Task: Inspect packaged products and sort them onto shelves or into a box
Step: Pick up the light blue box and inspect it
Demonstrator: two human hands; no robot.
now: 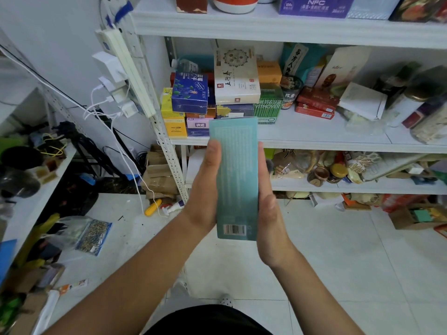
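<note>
A long teal box (235, 175) stands upright in front of me, its printed back facing up and a barcode near its lower end. My left hand (205, 189) holds its left edge, thumb lying along the face. My right hand (268, 213) holds the right edge from the side and behind. The box hangs in the air before the white shelf unit (314, 139), whose middle shelf carries stacked product boxes, among them a blue box (189, 93) and a cream box (235, 76).
Jars and bags crowd the lower shelf (338, 172). A cardboard box (416, 217) sits on the tiled floor at right. Power strips with chargers and cables (116, 88) hang at left. A cluttered side shelf (36, 180) and a bag (93, 235) lie left.
</note>
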